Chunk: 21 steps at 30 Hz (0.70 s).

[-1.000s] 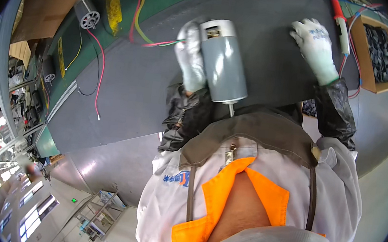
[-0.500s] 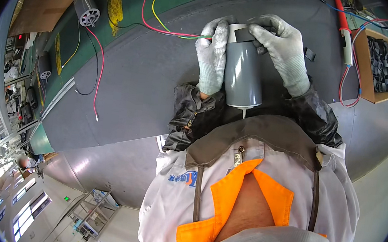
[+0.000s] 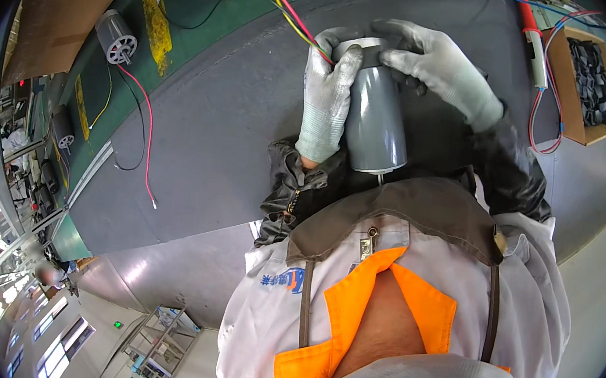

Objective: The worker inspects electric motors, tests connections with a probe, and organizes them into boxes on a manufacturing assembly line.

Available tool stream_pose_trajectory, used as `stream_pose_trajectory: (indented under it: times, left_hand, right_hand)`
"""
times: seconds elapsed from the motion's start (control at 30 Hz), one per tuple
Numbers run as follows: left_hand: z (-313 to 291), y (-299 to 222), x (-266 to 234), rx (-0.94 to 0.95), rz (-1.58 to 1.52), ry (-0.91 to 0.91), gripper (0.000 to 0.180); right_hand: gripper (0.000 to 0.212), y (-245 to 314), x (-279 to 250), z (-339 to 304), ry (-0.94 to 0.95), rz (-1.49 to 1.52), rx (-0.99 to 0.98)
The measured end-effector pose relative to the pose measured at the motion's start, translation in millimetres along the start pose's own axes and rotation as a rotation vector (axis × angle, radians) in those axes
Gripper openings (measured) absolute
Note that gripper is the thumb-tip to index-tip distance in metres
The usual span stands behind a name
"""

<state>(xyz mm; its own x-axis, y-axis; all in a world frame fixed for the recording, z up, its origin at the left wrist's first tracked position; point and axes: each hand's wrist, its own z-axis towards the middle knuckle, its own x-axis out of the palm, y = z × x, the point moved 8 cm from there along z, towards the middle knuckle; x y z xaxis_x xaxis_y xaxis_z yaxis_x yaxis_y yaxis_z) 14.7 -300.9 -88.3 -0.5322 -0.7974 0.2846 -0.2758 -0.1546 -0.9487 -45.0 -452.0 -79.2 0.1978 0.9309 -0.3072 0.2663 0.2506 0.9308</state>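
Observation:
A grey cylindrical electric motor [image 3: 377, 119] lies on the dark mat with its shaft toward me. My gloved left hand [image 3: 328, 92] is closed around the left side of its far end, thumb on top. Red, yellow and black lead wires [image 3: 291, 16] come out beside that hand and run off to the far left. A dark, flat, band-like piece [image 3: 370, 57] lies against the motor's far end, next to a white rim. My gloved right hand [image 3: 441, 71] pinches this piece from the right, its fingers curled over the end. Their undersides are hidden.
Another grey motor [image 3: 116, 36] with loose leads lies on the green surface at left, near a cardboard sheet [image 3: 71, 10]. A cardboard box [image 3: 587, 86] of dark parts stands at right, beside a red-and-white handheld tool [image 3: 535, 51] with cables. A metal table edge runs nearer me.
My right hand has brought the dark piece down against the motor's far end. My left fingers have wrapped further over that end, and the lead wires have shifted. The view has turned slightly.

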Motion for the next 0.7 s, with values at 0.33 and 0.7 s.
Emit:
stream_pose_trajectory:
  times: [0.33, 0.7]
  left_hand:
    - [-2, -4, 3, 0.063, 0.027, 0.022, 0.028]
    - [9, 5, 1, -0.021, 0.077, -0.024, 0.026]
  right_hand:
    - [0.054, -32, 22, 26, 0.509, 0.104, 0.176]
    - [0.047, -30, 22, 27, 0.533, 0.089, 0.145]
